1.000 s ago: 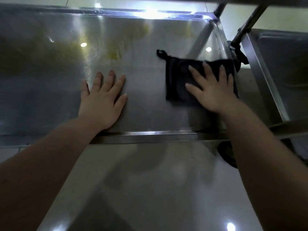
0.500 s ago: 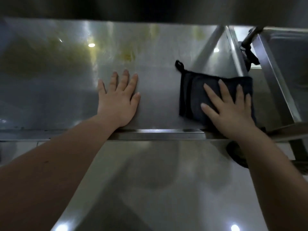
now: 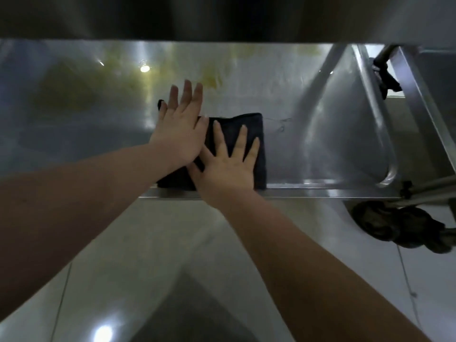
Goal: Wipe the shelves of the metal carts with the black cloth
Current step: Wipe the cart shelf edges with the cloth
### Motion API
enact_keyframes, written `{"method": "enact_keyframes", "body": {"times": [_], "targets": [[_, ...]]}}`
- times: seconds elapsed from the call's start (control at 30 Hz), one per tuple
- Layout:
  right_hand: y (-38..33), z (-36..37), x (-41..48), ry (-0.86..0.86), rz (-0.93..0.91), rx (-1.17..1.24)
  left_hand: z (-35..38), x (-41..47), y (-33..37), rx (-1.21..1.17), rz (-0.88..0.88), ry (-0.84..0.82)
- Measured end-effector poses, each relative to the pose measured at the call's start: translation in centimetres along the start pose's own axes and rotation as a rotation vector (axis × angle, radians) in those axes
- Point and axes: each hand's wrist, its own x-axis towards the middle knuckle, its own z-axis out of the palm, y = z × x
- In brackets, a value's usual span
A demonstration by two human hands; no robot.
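Folded black cloth lies flat on the steel cart shelf, against its front lip. Right hand is spread flat on the cloth, fingers straight, gripping nothing. Left hand (motion-blurred) is alongside with fingers straight, covering the cloth's left edge; contact unclear. Yellowish smears sit beyond the fingertips.
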Motion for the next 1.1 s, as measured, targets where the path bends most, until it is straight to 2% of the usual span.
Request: {"method": "enact_keyframes", "body": {"times": [0.03,0.13,0.17,0.23,0.33,0.43,0.57,0.73,0.83,0.97,1.1], "targets": [[0.4,-0.5,0.3,0.025,0.013,0.045,-0.2,-0.4,0.0,-0.002,-0.010,0.007],[5.5,-2.9,1.9,0.257,0.116,0.129,1.2,-2.4,1.0,0.049,0.073,-0.011],[7.5,-3.6,2.8,0.267,0.143,0.176,2.0,-3.2,1.7,0.080,0.092,-0.027],[9.8,-3.8,4.3,0.185,0.149,0.260,3.7,-4.6,3.0,0.162,0.067,-0.078],[10.1,-2.5,5.1,0.200,0.122,0.197,4.7,-4.1,3.1,0.237,0.000,-0.126],[10.1,-2.0,4.6,0.234,0.114,0.193,3.7,-0.6,1.5,0.255,-0.025,-0.081],[9.9,-1.5,4.8,0.200,0.111,-0.027,2.5,5.6,0.5,0.254,-0.061,-0.056],[10.1,-1.3,5.1,0.235,0.124,-0.023,1.2,9.8,0.9,0.250,-0.071,-0.096],[10.2,-1.3,5.2,0.237,0.125,-0.015,1.5,8.0,0.7,0.250,-0.042,-0.097],[10.1,-1.3,5.2,0.252,0.122,-0.017,2.3,0.7,-0.9,0.270,0.035,-0.110],[9.9,-1.3,5.0,0.242,0.121,-0.032,2.6,-6.9,-2.5,0.318,-0.001,-0.190]]}}
